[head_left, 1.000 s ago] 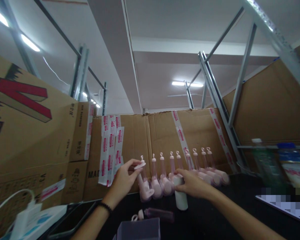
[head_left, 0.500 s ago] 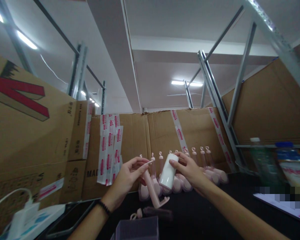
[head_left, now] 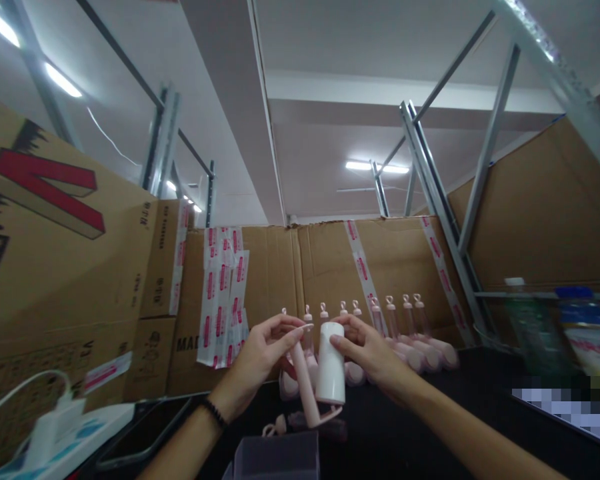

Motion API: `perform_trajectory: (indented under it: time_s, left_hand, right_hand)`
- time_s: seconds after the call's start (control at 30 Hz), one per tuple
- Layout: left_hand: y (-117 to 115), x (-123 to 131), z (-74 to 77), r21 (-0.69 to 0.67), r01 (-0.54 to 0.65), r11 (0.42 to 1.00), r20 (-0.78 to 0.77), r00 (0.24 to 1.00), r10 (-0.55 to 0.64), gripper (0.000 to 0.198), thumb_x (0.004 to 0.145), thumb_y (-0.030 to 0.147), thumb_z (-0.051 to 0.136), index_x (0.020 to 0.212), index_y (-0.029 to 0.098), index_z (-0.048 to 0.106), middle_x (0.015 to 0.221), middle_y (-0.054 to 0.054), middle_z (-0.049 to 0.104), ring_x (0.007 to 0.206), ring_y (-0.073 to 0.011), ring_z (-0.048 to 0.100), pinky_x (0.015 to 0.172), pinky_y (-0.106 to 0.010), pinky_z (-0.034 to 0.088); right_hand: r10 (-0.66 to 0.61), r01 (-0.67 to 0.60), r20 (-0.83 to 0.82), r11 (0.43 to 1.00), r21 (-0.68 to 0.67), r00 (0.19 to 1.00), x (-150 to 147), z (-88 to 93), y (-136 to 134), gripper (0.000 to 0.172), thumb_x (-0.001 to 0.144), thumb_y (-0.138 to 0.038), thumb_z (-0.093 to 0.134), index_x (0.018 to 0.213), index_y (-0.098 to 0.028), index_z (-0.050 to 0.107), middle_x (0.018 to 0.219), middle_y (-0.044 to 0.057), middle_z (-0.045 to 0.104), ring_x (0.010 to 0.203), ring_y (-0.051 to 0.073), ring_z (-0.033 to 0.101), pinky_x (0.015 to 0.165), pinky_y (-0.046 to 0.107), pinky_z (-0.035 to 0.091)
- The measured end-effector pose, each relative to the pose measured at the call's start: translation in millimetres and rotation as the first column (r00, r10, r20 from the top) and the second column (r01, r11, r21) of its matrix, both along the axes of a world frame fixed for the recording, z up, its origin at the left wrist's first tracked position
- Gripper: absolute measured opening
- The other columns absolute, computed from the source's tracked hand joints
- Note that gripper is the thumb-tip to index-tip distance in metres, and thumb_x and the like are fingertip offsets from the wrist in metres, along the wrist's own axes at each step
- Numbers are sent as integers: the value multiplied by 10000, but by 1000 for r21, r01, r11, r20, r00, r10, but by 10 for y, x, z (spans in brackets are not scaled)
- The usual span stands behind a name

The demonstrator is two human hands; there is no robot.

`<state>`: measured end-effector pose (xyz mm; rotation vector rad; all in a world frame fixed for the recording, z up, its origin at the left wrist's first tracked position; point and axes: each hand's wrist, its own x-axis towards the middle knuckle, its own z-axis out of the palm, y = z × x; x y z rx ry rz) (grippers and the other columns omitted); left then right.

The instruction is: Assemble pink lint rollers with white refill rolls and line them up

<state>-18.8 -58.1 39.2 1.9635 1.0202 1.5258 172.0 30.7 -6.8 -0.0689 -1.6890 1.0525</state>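
Note:
My left hand pinches the top end of a pale pink plastic frame, a long stem with a curved, ring-like foot at its lower end. In my right hand, a smooth white roll stands nearly upright, held near its top between thumb and fingers. The roll is right beside the frame, its lower end close to the curved foot; whether they touch I cannot tell. Behind both hands is a row of pink pieces with looped tops, partly hidden by my fingers and the roll.
A translucent box sits at the front, with a looped pink piece behind it. To the left lie a phone and a power strip. Bottles stand at right. Cardboard walls the back.
My right hand has brought the white roll left and down, turning it from tilted to nearly upright beside the pink frame. My left hand keeps its hold, slightly lower.

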Motion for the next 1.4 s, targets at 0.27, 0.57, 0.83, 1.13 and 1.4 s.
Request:
perform_trajectory:
  time_s: [0.27, 0.57, 0.83, 1.13, 1.4]
  left_hand:
    - [-17, 16, -28, -6, -32, 999, -24, 999, 32, 343, 798, 452, 676, 1005, 182, 631, 879, -36, 660, 718, -175, 635, 523, -256, 540]
    - [10, 0, 0, 110, -68, 992, -131, 988, 82, 298, 805, 418, 671, 932, 149, 657, 833, -57, 704, 758, -191, 671, 690, -301, 539]
    - [12, -14, 2, 216, -112, 970, -243, 956, 165, 222, 833, 361, 628, 905, 155, 668, 833, -53, 727, 742, -183, 684, 694, -293, 539]
    - [-53, -24, -31, 476, -288, 831, -461, 723, 515, 129, 820, 230, 614, 897, 215, 717, 780, -5, 737, 695, -172, 678, 628, -250, 496]
    - [-54, -63, -49, 648, -170, 742, -549, 571, 610, 310, 954, 286, 458, 1181, 240, 663, 1175, -58, 723, 1049, -225, 689, 932, -338, 518]
  right_hand:
    - [41, -42, 48, 999, 16, 998, -4, 7, -117, 423, 765, -482, 731, 1032, -201, 562, 894, 31, 694, 827, 184, 650, 721, 293, 487]
    - [34, -40, 86, 997, 65, 996, -40, -32, -97, 429, 782, -480, 721, 1068, -196, 574, 949, 55, 711, 860, 197, 660, 724, 301, 493]
    - [24, -31, 76, 995, 90, 997, -39, -4, -189, 398, 767, -456, 737, 1037, -214, 575, 980, 53, 720, 895, 211, 673, 776, 339, 509]
    - [-202, 170, 97, 949, 267, 975, -73, -51, -221, 344, 797, -368, 716, 1086, -215, 607, 1000, 40, 706, 905, 211, 653, 791, 324, 502]
    - [-398, 342, 65, 852, 396, 915, -69, -45, -307, 454, 828, -353, 675, 1260, -237, 596, 1250, 77, 654, 1133, 267, 600, 994, 415, 455]
